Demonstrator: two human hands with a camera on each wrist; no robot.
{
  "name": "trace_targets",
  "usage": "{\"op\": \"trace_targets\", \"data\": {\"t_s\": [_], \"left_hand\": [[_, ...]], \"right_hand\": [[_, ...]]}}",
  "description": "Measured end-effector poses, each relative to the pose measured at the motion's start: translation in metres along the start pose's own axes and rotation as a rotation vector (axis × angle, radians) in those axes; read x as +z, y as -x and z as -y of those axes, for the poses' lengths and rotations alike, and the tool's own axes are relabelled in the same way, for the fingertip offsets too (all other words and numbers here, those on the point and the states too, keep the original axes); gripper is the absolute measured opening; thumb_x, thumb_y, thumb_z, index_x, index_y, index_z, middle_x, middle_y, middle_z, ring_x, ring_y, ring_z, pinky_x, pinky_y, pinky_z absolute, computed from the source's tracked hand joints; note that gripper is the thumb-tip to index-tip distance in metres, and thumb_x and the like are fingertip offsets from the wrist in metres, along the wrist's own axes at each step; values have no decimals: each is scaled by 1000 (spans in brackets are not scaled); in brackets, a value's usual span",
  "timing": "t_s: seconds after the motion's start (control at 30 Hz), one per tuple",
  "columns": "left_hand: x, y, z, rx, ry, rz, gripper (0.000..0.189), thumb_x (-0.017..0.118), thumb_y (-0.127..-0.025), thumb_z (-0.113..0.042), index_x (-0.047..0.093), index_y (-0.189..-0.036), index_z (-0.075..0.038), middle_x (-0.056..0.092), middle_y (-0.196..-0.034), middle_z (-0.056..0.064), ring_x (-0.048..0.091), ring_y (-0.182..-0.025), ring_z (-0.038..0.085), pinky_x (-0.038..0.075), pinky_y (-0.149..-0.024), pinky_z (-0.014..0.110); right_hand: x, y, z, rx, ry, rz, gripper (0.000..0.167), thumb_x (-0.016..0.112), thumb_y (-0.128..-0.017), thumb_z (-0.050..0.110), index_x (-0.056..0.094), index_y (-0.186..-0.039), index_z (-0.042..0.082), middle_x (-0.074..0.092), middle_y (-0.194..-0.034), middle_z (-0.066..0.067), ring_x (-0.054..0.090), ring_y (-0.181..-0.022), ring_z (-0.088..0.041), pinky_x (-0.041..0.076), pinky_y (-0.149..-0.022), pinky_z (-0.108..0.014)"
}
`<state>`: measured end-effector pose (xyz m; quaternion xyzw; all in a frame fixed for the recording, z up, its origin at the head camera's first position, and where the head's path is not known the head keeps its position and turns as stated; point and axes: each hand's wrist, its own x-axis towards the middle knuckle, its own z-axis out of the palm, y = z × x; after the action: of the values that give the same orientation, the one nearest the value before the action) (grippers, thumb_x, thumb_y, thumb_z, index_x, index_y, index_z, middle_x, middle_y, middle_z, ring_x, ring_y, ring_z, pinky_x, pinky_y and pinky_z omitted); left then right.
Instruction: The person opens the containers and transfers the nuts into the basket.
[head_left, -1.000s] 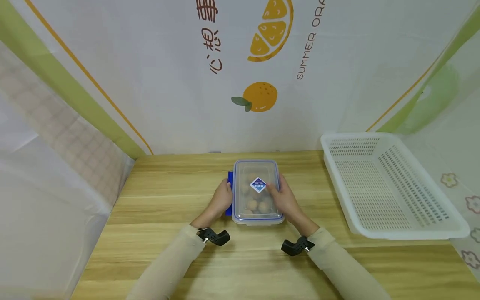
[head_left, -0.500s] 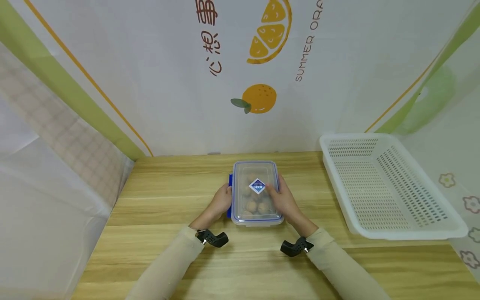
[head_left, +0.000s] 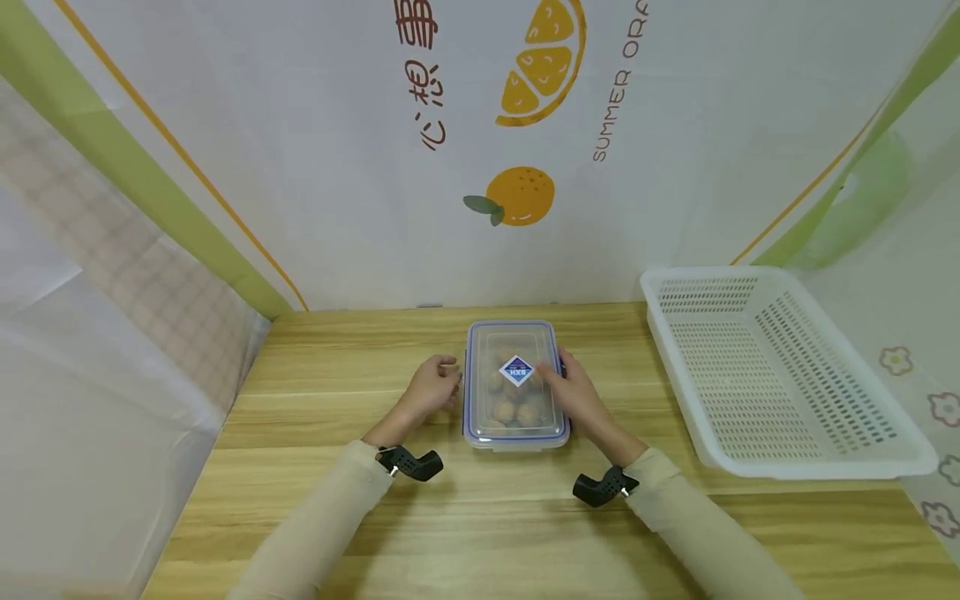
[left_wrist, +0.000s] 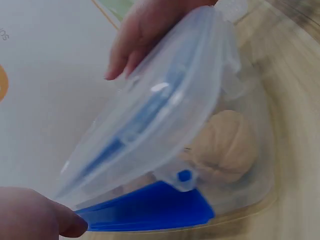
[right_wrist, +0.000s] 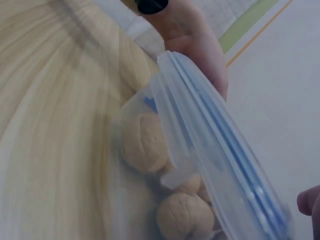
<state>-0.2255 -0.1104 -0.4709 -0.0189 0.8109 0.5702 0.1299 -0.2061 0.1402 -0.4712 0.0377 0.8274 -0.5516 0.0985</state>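
Note:
A clear plastic food container (head_left: 517,333) with a blue-edged lid and a diamond label stands on the table. Several walnuts (left_wrist: 225,145) show through its wall. My left hand (head_left: 433,385) is beside the container's left side, fingers loosely bent. In the left wrist view, a left fingertip (left_wrist: 72,224) appears at the end of the blue latch (left_wrist: 150,206), which lies along the side below the lid. My right hand (head_left: 577,398) holds the container's right side, thumb over the lid; its other fingers are partly hidden.
A white perforated plastic basket (head_left: 765,383) stands at the right of the wooden table (head_left: 345,358). A white curtain (head_left: 337,208) with orange prints hangs behind the table's back edge.
The blue latch stuck out on the left and no longer shows from above. My left hand has shifted away from the container; the right hand stays at its right side.

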Motion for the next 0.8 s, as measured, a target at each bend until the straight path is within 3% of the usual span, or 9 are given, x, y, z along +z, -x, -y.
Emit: {"op": "trace_targets", "data": {"t_s": [0.13,0.23,0.37,0.57,0.8], "left_hand": [[-11,1,-8,0,61,74,47,52,-104,-8,40,-145,13,59,-116,27,64,-98,34,64,-81,44],[-15,3,-14,-28,120,165,50,53,-106,-13,37,-146,13,56,-126,31,64,-109,37,63,-87,46],[-16,6,-21,-57,168,249,53,55,-106,-12,34,-148,12,54,-131,32,63,-114,41,63,-88,46],[-12,11,-27,-63,151,205,51,60,-102,-5,40,-147,6,60,-122,29,67,-104,41,65,-80,44],[-9,13,-29,-76,139,158,46,64,-99,-2,47,-142,5,64,-111,22,70,-85,27,66,-72,36]], "right_hand": [[-12,0,2,-17,70,-29,69,52,-106,36,28,-156,-6,41,-150,-31,45,-136,-44,45,-112,-55],[-19,1,2,-42,100,-50,61,59,-104,31,42,-148,-7,56,-130,-26,57,-115,-36,57,-93,-42],[-23,5,2,-46,100,-24,53,64,-102,25,48,-143,-6,60,-110,-18,58,-90,-24,56,-68,-28],[-25,10,4,-30,64,34,51,65,-102,20,48,-142,-7,60,-102,-15,57,-78,-19,58,-64,-32],[-26,13,5,-3,67,63,51,64,-102,20,47,-142,-6,60,-103,-16,57,-78,-19,59,-68,-35]]}}
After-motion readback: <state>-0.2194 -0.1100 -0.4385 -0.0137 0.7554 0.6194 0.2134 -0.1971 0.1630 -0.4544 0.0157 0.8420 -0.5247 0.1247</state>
